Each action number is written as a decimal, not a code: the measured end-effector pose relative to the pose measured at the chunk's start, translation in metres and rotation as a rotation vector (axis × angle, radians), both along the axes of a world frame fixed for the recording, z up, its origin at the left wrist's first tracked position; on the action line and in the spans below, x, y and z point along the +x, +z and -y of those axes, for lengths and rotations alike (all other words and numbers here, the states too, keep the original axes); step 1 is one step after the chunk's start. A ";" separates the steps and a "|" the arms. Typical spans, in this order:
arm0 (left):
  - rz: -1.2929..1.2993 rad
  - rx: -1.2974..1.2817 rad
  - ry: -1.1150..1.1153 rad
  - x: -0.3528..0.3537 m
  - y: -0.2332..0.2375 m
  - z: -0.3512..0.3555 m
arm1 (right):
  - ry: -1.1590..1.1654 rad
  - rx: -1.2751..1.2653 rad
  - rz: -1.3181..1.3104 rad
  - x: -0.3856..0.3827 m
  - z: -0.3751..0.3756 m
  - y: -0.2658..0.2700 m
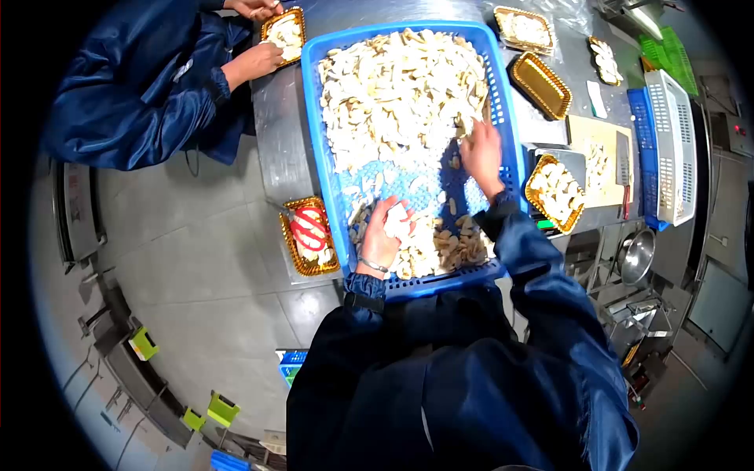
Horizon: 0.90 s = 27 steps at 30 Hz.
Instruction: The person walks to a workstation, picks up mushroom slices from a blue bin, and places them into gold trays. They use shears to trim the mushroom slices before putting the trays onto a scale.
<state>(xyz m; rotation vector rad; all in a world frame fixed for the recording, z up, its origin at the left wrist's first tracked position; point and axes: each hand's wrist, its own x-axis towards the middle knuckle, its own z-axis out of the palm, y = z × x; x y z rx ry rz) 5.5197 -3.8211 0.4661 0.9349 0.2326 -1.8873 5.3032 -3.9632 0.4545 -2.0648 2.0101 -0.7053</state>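
A large blue plastic basket holds a heap of pale mushroom slices, thick at the far end, with a smaller pile near me. My left hand is over the near left part of the basket, palm up, its fingers curled round a few white slices. Farther right, my right hand reaches to the edge of the big heap. Its fingers are bent together on a pale slice there, partly hidden by the hand. Between the two hands the blue basket floor shows, with scattered slices.
Left of the basket sits a gold tray with slices and a red item. On the right are a filled gold tray, an unfilled gold tray and a knife on a cutting board. A co-worker's hands hold another tray.
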 end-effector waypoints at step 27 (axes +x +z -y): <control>0.053 0.003 0.023 0.019 0.003 -0.008 | -0.150 0.525 0.209 -0.028 -0.079 0.001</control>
